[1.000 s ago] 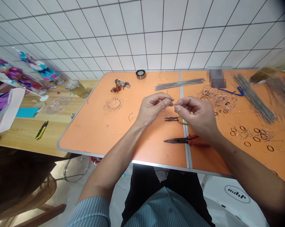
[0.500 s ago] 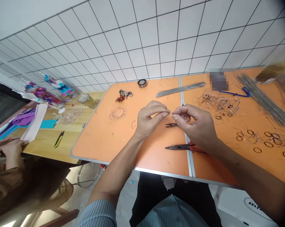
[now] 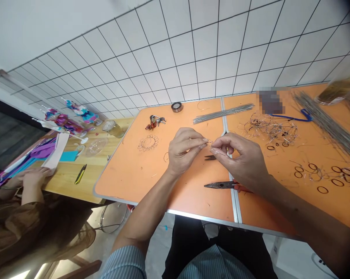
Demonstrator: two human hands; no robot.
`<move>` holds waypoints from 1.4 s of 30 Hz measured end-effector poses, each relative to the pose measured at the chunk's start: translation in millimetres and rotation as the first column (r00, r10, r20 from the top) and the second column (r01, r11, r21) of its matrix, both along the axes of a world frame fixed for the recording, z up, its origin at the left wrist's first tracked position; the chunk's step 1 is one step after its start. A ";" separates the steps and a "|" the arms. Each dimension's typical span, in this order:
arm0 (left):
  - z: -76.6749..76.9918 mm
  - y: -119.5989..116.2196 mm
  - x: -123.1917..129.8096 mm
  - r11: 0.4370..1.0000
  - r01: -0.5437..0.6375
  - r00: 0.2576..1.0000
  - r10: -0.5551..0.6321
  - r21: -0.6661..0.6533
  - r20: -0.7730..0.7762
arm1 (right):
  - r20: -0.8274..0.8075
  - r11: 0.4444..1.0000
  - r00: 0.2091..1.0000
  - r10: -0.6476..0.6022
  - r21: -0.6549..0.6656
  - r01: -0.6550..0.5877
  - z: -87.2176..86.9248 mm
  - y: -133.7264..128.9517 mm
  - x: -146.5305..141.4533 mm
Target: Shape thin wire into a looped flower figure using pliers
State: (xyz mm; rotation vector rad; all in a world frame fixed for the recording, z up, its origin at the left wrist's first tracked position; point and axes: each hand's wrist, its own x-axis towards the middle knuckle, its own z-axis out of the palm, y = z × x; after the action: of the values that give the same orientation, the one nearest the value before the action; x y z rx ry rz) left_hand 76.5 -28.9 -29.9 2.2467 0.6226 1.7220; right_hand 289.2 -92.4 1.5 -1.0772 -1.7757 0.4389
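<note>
My left hand (image 3: pixel 186 150) and my right hand (image 3: pixel 241 155) meet over the orange table, fingertips pinched close together. Between them is a piece of thin wire (image 3: pixel 210 142), small and mostly covered by the fingers. Both hands are closed on it. Under my right hand lie the dark jaws of a small tool (image 3: pixel 210 157), its handles hidden. Nearer to me, long-nose pliers (image 3: pixel 220 185) with red handles lie across the table seam. A flower-shaped wire ring (image 3: pixel 148 143) rests to the left of my left hand.
Keys (image 3: pixel 156 122) and a tape roll (image 3: pixel 176 107) sit at the back, beside a bundle of straight wires (image 3: pixel 223 113). Tangled wires (image 3: pixel 269 130) and dark rings (image 3: pixel 322 190) lie right. On the wooden table are a yellow cutter (image 3: pixel 81 174) and another person's hands (image 3: pixel 32 180).
My fingertips have shifted slightly, and a small loop of wire shows between them. The whole view has moved a little. The other person's hands have moved along the pale strip.
</note>
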 end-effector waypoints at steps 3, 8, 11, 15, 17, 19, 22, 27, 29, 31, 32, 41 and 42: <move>-0.5 0.8 0.2 0.998 0.029 0.999 -0.030 0.054 0.013 | 0.026 0.999 0.999 0.021 0.041 -0.023 -2.4 -0.6 0.5; -2.2 3.4 1.1 0.993 0.046 0.998 -0.049 0.104 0.028 | -0.019 0.986 0.998 0.060 0.160 -0.056 -4.4 2.9 1.6; -1.2 4.0 1.4 0.992 0.086 0.995 -0.090 0.089 0.048 | -0.019 0.980 0.997 0.076 0.186 -0.071 -4.1 4.2 2.5; 1.2 3.0 1.0 0.993 0.108 0.991 -0.112 0.054 0.074 | -0.015 0.982 0.997 0.071 0.175 -0.067 -2.9 3.9 3.8; 2.0 2.2 0.7 0.993 0.107 0.991 -0.110 0.040 0.081 | -0.009 0.982 0.998 0.069 0.176 -0.066 -2.3 3.8 4.0; 2.3 1.5 0.6 0.994 0.106 0.990 -0.109 0.032 0.087 | -0.010 0.980 0.997 0.072 0.184 -0.069 -2.1 4.0 3.8; 2.1 1.0 0.8 0.993 0.116 0.989 -0.118 0.020 0.095 | -0.023 0.980 0.997 0.067 0.191 -0.062 -2.1 4.2 3.1; 2.4 -0.9 2.8 0.986 0.142 0.985 -0.133 -0.086 0.109 | -0.031 0.988 0.998 0.046 0.149 -0.041 -0.8 4.3 2.7; 4.0 -2.5 4.2 0.969 0.166 0.982 -0.145 -0.185 0.121 | -0.044 0.992 0.998 0.041 0.119 -0.036 0.4 5.2 2.7; 6.2 -4.4 5.6 0.931 0.206 0.976 -0.173 -0.301 0.134 | -0.062 0.999 0.998 0.019 0.036 -0.017 1.3 7.0 2.9; 7.4 -5.6 6.1 0.905 0.226 0.972 -0.189 -0.359 0.137 | -0.082 1.000 0.997 0.006 -0.029 -0.009 1.6 8.2 3.1; 14.5 -17.7 12.1 0.708 0.312 0.945 -0.164 -0.634 0.282 | -0.300 0.937 0.954 0.009 -0.330 -0.113 13.0 2.6 3.4; 17.0 -19.7 13.9 0.691 0.324 0.940 -0.159 -0.646 0.300 | -0.300 0.938 0.954 0.004 -0.330 -0.108 15.7 -1.2 2.8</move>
State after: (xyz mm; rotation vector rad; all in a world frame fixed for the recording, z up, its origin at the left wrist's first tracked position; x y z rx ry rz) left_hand 90.4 -48.5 -12.9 1.5021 0.7205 1.2806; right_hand 292.0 -93.5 17.2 -1.1319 -1.4967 0.9254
